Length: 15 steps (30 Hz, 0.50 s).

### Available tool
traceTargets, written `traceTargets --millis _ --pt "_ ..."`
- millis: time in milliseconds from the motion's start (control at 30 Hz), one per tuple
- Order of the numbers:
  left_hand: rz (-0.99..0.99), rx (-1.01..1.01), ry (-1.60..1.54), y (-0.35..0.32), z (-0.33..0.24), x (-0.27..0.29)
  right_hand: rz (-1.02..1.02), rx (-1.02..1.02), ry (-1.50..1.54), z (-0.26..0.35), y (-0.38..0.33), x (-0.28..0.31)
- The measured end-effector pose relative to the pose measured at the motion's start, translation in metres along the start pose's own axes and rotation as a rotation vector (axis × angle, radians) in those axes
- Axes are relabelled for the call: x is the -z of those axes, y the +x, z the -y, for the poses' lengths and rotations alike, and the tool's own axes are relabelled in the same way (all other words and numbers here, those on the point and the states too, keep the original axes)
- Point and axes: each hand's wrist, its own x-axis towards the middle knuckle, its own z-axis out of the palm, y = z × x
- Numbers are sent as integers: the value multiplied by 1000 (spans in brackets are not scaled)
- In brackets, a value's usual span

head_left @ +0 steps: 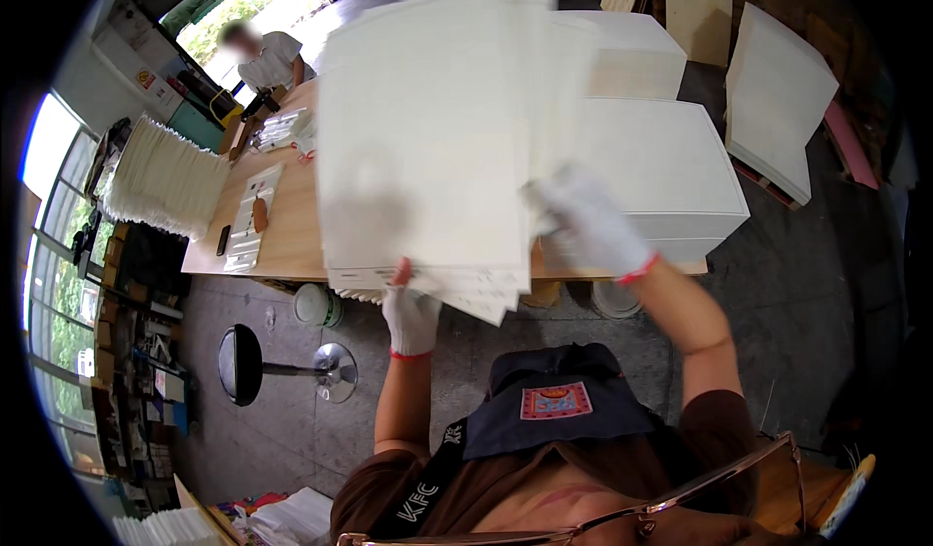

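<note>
A fanned bundle of large white sheets [428,138] stands raised in front of me, above the table. My left hand [411,320], in a white glove with a red cuff, grips it by the lower edge; the bare thumb tip presses on the front sheet. The left fingers are hidden behind the bundle. At the bundle's right edge is my right hand [593,220], gloved the same way and smeared by motion. Its fingertips overlap the sheet edges, but their grip is too blurred to make out. The rearmost sheets on that side are blurred too.
Behind the bundle stretches a wooden table [296,211]. White stacks [661,157] rise on its right, and a tall white stack [165,181] stands left. A person [272,60] is at the far end. A black stool [241,364] and white bucket [317,305] are below.
</note>
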Motion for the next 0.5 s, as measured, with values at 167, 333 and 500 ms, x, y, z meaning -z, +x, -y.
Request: traceTargets --millis 167,333,500 --pt "184 -202 -243 74 -27 36 -13 60 271 -67 92 -123" --pt "-325 50 -217 122 1 80 -37 -278 324 -123 158 -149" --pt "-243 26 -194 124 7 91 -14 -255 351 -131 160 -146"
